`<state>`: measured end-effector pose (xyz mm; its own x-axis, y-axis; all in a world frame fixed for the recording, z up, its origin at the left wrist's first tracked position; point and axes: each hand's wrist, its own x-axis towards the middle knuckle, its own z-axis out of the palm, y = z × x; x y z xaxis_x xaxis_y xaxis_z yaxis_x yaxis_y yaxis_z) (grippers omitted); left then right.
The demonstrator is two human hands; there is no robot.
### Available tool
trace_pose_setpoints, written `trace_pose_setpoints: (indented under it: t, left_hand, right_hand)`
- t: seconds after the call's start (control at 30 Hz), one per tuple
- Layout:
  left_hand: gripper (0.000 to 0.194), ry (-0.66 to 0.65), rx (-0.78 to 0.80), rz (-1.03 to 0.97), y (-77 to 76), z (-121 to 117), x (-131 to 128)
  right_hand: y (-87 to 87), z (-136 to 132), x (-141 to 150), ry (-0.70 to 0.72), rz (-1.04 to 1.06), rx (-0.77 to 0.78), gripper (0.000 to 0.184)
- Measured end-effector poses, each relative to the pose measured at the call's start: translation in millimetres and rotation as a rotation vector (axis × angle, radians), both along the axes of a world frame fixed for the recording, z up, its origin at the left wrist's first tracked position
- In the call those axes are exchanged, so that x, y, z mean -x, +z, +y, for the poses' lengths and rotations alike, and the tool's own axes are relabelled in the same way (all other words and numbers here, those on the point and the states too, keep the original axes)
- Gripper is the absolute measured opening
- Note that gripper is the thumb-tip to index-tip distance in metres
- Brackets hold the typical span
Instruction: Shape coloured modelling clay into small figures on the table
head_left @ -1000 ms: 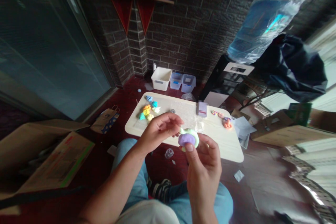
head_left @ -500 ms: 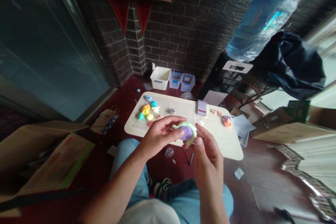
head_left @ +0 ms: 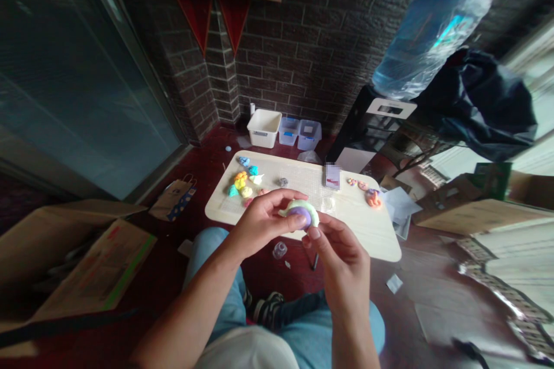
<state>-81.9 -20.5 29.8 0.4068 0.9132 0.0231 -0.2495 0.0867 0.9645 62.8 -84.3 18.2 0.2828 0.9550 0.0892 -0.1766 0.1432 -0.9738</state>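
Between my two hands, above the near edge of the low table [head_left: 363,230], is a piece of modelling clay [head_left: 298,217]: a purple rounded lump with a pale green strip curved along its upper edge. My left hand [head_left: 266,216] grips it, thumb on the purple face and fingers behind. My right hand [head_left: 340,248] pinches the right end of the green strip between thumb and fingers. Beyond my left hand, several coloured clay lumps [head_left: 240,179] lie on the table's left side. A small grey lump [head_left: 283,181] sits nearer the middle.
A phone [head_left: 333,177] lies at the table's far edge, with an orange clay piece [head_left: 373,199] to its right. White and clear bins [head_left: 264,128] stand behind the table. Cardboard boxes flank me, and a water dispenser [head_left: 352,127] stands at the back right.
My right hand has moved left and closed in on the clay. The green strip's right end, which stuck out loosely, now lies closer around the purple lump.
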Motion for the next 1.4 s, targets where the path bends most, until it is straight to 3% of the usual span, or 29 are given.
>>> trace_pose_setpoints:
  t: [0.3, 0.57, 0.8, 0.93, 1.13, 1.4]
  left_hand:
    - [0.04, 0.082, 0.044, -0.033, 0.1, -3.2, -1.3]
    - [0.041, 0.127, 0.018, -0.013, 0.6, -4.5, -1.8]
    - [0.043, 0.023, -0.004, 0.077, 6.0, -6.5, 5.4]
    - [0.043, -0.071, -0.023, 0.162, 4.2, -10.3, 8.2]
    - [0.045, -0.072, -0.054, 0.171, 2.7, -11.1, 9.2]
    - [0.037, -0.12, -0.087, 0.228, 7.4, -11.1, 15.4]
  right_hand:
    - [-2.9, -1.3, 1.2, -0.036, 0.059, 0.037, 0.035]
    - [-2.0, -1.8, 5.0, -0.012, 0.122, 0.053, 0.03]
    - [8.4, 3.5, -8.2, -0.009, -0.07, 0.063, 0.028]
    - [13.1, 7.0, -12.0, 0.108, -0.114, 0.079, 0.024]
    - [12.6, 7.8, -12.5, 0.144, -0.101, 0.077, 0.02]
    - [22.5, 10.0, -24.6, 0.242, -0.267, 0.055, 0.015]
